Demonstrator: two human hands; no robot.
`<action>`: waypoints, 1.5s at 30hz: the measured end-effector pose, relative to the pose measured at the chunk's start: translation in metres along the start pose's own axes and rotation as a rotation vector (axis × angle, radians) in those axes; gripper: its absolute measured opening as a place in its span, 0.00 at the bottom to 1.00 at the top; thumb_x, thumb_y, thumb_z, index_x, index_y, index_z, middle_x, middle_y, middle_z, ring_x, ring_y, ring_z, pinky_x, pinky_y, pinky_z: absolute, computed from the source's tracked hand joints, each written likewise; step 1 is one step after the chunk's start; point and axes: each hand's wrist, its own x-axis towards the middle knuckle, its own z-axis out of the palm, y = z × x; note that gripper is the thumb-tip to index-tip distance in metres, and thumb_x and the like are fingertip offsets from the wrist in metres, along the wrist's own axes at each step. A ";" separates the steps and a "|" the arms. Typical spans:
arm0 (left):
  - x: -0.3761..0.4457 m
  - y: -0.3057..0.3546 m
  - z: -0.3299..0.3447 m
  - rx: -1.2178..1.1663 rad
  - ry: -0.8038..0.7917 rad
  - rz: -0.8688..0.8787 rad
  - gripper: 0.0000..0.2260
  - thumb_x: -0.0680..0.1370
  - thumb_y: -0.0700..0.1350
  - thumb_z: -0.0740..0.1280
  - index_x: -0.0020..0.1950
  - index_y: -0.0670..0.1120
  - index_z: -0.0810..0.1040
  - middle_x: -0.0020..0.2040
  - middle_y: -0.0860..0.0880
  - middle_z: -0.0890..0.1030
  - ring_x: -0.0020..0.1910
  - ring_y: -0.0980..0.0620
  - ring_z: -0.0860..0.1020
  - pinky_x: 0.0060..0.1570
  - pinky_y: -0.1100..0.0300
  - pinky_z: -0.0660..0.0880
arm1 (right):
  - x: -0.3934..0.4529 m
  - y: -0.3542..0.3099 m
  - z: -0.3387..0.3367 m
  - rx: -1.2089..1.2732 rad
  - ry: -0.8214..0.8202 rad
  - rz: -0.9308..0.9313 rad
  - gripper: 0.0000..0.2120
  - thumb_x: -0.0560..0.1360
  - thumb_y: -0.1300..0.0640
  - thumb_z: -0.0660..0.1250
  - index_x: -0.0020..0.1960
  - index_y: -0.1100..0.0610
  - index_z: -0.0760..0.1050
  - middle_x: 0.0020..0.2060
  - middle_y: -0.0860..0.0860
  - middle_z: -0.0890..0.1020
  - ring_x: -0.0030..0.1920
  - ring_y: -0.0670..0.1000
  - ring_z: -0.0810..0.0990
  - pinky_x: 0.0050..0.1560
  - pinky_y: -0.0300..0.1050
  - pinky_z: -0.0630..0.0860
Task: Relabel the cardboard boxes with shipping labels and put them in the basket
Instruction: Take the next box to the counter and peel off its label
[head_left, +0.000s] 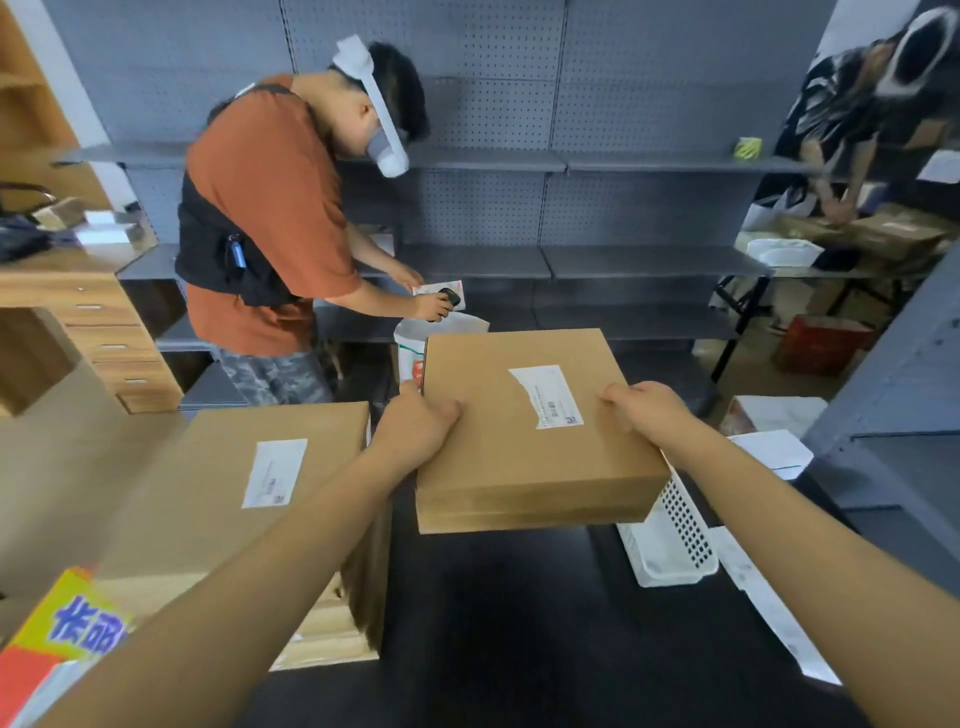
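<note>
Left hand (421, 421) and right hand (647, 410) gripped labelled cardboard box (524, 441) by opposite edges, held above white basket (675, 540) at right. Risk: box looked wider than basket; might jam on rim or tip out.

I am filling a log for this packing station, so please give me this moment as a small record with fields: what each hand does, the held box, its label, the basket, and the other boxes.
left hand: left hand grips the held box at its left edge
right hand: right hand grips its right edge
held box: held box is lifted above the black table
label: white label on top, left edge torn
basket: white basket, partly under the box
other boxes: stack of boxes at left, labelled on top
</note>
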 end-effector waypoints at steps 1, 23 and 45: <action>-0.003 0.003 0.008 -0.002 0.007 -0.003 0.30 0.76 0.57 0.66 0.72 0.43 0.62 0.65 0.44 0.75 0.61 0.43 0.75 0.50 0.59 0.68 | 0.004 0.006 -0.005 0.009 -0.007 0.004 0.20 0.77 0.44 0.61 0.63 0.56 0.70 0.55 0.55 0.78 0.52 0.57 0.78 0.54 0.52 0.74; -0.010 -0.105 0.131 -0.059 -0.189 -0.288 0.29 0.78 0.48 0.65 0.75 0.45 0.56 0.69 0.46 0.70 0.61 0.48 0.73 0.56 0.58 0.72 | 0.062 0.170 0.084 0.090 -0.250 0.249 0.17 0.76 0.49 0.65 0.61 0.55 0.71 0.51 0.50 0.79 0.48 0.51 0.78 0.45 0.46 0.74; -0.023 -0.174 0.193 0.468 -0.105 0.169 0.23 0.82 0.50 0.57 0.77 0.48 0.60 0.79 0.49 0.54 0.78 0.49 0.47 0.74 0.50 0.51 | 0.072 0.215 0.142 -0.472 0.045 -0.486 0.18 0.73 0.60 0.66 0.63 0.57 0.72 0.61 0.54 0.71 0.60 0.54 0.69 0.62 0.45 0.65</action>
